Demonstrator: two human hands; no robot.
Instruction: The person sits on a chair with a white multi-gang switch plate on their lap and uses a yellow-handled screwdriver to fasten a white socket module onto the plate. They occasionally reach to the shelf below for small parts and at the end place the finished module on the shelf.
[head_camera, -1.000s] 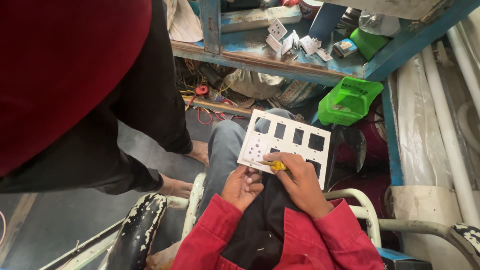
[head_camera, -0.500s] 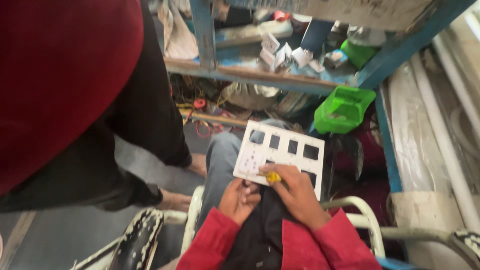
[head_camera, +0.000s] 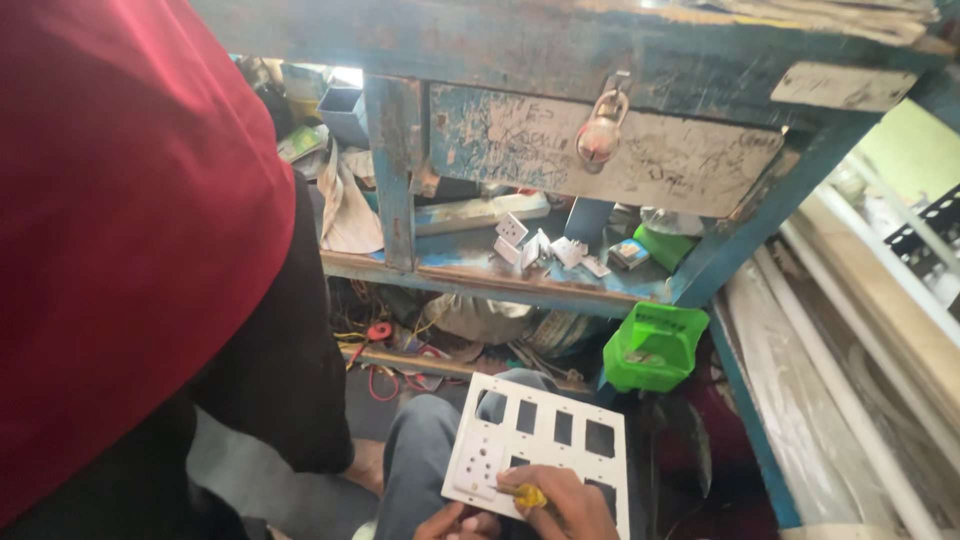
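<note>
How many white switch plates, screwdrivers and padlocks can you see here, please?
white switch plate: 1
yellow-handled screwdriver: 1
padlock: 1
Total: 3

You have one white switch plate (head_camera: 540, 450) on your lap, with seven rectangular cutouts showing and a cluster of small round holes at its left end, and one yellow-handled screwdriver (head_camera: 520, 493) laid against it. Two hands show at the bottom edge: your right hand (head_camera: 565, 505) and your left hand (head_camera: 455, 522). Ahead of you stand one blue wooden workbench (head_camera: 560, 60), one padlock (head_camera: 600, 135) on its drawer, one green plastic bin (head_camera: 655, 345) and roughly five small white parts (head_camera: 545, 248) on the shelf.
</note>
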